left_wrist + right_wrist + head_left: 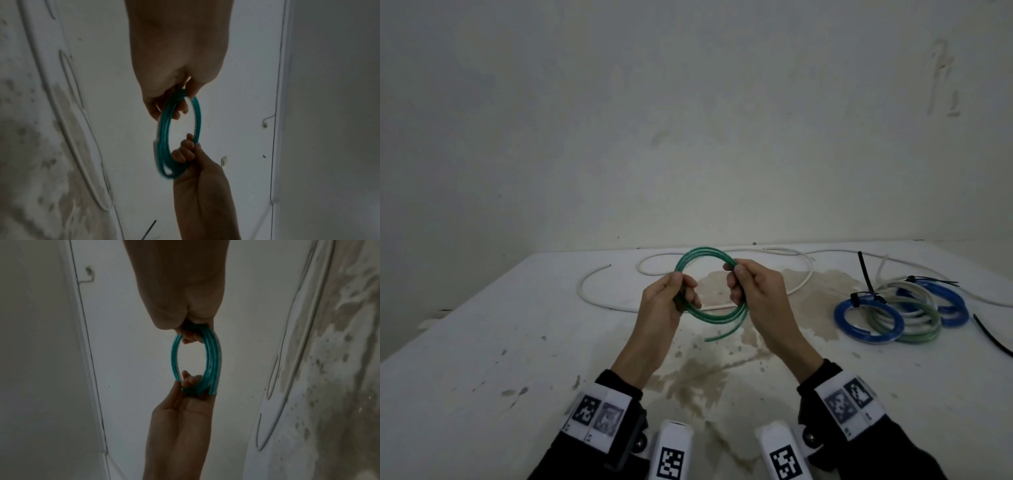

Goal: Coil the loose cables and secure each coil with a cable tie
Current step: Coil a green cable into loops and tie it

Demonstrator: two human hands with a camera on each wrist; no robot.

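Green cable (711,284), wound into a ring of several turns and held above the stained white surface (482,342) between both hands. The left hand (666,305) grips the ring's left side with its fingers (690,291) curled round the bundled turns; the right hand (751,291) pinches the right side between thumb and curled fingers. One cut end (710,338) hangs free below the ring, toward the person.

The step in hand appears to be the closing of the coil: the winding looks all but finished, with only the short tail left out, and no tie is on this ring yet. To the right lie finished coils (900,313), blue and pale, already bound with black ties. A long white cable (688,257) lies loose and uncoiled at the far side of the surface.

The next move likely calls for one hand to take the whole bundle alone, keeping the turns and the tail pressed together, while the other fetches a loose black tie (991,337) from the right edge.
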